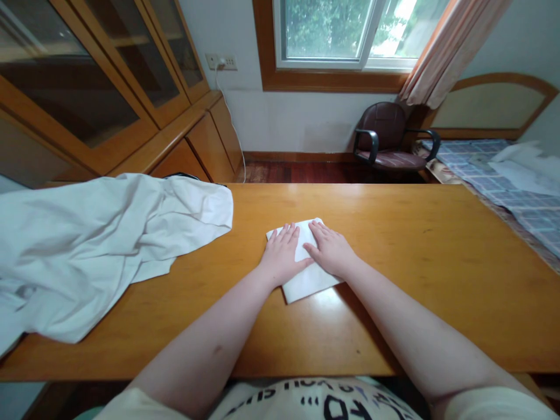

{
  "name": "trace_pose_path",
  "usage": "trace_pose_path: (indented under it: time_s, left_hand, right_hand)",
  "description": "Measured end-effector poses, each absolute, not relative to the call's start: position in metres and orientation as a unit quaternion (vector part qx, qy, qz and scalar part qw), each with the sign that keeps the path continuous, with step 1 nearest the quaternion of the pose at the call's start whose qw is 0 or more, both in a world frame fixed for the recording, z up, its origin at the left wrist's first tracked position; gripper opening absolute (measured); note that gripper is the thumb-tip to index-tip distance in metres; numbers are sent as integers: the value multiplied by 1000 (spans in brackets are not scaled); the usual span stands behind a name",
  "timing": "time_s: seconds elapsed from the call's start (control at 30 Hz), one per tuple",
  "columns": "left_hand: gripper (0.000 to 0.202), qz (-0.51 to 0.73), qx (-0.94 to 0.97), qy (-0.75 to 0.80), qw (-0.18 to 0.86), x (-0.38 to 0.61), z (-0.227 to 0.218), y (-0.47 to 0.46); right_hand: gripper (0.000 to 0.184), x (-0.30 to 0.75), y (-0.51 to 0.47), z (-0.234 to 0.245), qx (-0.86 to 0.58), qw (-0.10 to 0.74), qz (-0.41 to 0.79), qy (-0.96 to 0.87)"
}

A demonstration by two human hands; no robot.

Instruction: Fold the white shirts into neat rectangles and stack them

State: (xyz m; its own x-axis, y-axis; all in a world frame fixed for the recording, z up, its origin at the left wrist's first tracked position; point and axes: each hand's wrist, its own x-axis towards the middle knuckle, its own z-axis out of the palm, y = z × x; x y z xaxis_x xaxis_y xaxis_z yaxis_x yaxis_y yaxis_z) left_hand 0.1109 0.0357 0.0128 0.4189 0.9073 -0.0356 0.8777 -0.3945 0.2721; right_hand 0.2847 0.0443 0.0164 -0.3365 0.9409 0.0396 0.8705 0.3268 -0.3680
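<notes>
A small white folded cloth (308, 282) lies flat on the wooden table in front of me, turned slightly askew. My left hand (283, 254) rests palm down on its left part, fingers stretched out toward the far edge. On its right part my right hand (331, 249) presses flat as well, with the fingers extended and the thumb pointing left. The two thumbs nearly meet over the middle of the cloth. Both palms hide much of its surface. Neither hand grips anything.
A large crumpled white cloth (100, 245) covers the left of the table (415, 262). Past the table stand a wooden cabinet (144, 134), an office chair (387, 140) and a bed (503, 181) with a checked cover. A window (332, 32) is in the far wall.
</notes>
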Motion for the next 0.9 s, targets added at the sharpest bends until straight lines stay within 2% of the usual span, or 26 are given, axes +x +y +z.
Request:
trace_pose_path:
  time_s: [0.07,0.17,0.37,0.5,0.6,0.73,0.9]
  left_hand:
    - [89,58,845,512,141,106,13,43]
    - [89,51,862,479,159,99,15,49]
    - [90,40,889,414,191,86,20,48]
    - [77,71,885,412,203,83,20,46]
    - [70,89,883,407,215,83,21,45]
    - [68,90,885,392,234,85,24,45]
    - [68,87,884,395,237,85,25,44]
  right_hand:
    - [58,287,45,19,-585,144,134,-787]
    - [39,301,53,19,-625,179,144,-746]
    - [34,339,78,2,-615,327,254,-672]
    - [30,346,82,-1,-564,319,305,-698]
    - [28,346,79,3,-559,338,407,-639]
    - [30,349,75,9,-535,353,548,-537]
    - [29,351,71,14,-517,313,618,-503]
